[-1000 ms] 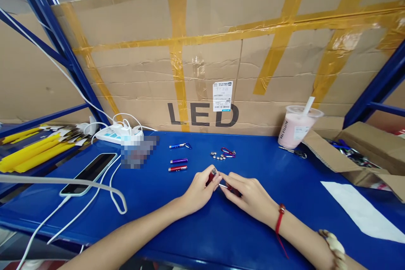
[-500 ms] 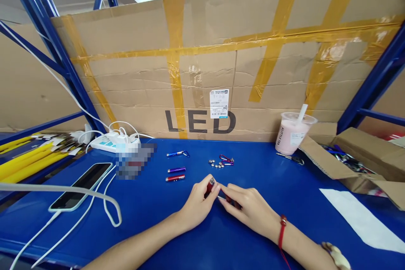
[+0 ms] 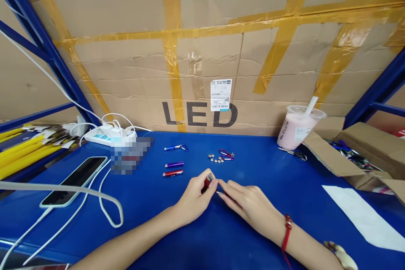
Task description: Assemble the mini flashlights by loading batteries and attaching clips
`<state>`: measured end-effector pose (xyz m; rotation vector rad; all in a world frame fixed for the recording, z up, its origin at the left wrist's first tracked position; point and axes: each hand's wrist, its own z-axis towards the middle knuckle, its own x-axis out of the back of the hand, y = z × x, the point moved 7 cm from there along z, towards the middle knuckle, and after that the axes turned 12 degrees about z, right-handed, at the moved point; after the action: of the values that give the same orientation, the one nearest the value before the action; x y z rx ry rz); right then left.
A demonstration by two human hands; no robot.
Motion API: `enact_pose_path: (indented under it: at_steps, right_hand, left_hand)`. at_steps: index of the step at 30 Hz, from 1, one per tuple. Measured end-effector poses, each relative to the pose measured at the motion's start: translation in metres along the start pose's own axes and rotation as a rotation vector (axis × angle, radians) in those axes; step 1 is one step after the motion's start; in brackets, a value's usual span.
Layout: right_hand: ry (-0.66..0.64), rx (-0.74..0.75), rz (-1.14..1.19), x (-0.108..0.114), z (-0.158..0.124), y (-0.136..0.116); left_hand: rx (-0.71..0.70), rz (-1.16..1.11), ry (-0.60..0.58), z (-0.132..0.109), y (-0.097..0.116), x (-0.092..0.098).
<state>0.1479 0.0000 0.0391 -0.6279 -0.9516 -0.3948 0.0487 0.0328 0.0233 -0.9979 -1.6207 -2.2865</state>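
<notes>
My left hand is closed around a small red flashlight, its silver end pointing up between thumb and index finger. Against the left fingertips rest the fingertips of my right hand, bent over so its palm is hidden; whatever it pinches cannot be made out. Beyond the left hand lie a red flashlight, a purple flashlight and a blue flashlight with a carabiner clip. Several button cells lie further back, beside red and purple carabiner clips.
A pink drink cup with a straw stands back right, keys before it. An open cardboard box and white paper are at right. Left are a phone, cables and a power strip. Taped cardboard forms the back wall.
The view has tilted down and shifted slightly. My right fingers have straightened a little, and the dark reddish spot between them no longer shows. My left hand keeps the red flashlight.
</notes>
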Motion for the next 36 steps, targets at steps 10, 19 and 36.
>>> enact_pose_path:
  at_steps: [10,19,36]
  right_hand:
    - [-0.008,-0.066,0.227,0.001,-0.002,0.012]
    - [0.176,-0.169,0.332,0.015,-0.005,0.023]
    - [0.346,-0.034,0.238,0.024,-0.010,0.008]
  left_hand:
    - [-0.023,-0.005,-0.045,0.003,-0.003,-0.010]
    - [0.047,-0.063,-0.058,0.002,-0.006,-0.008]
    - [-0.139,-0.042,-0.175,-0.006,0.012,-0.021]
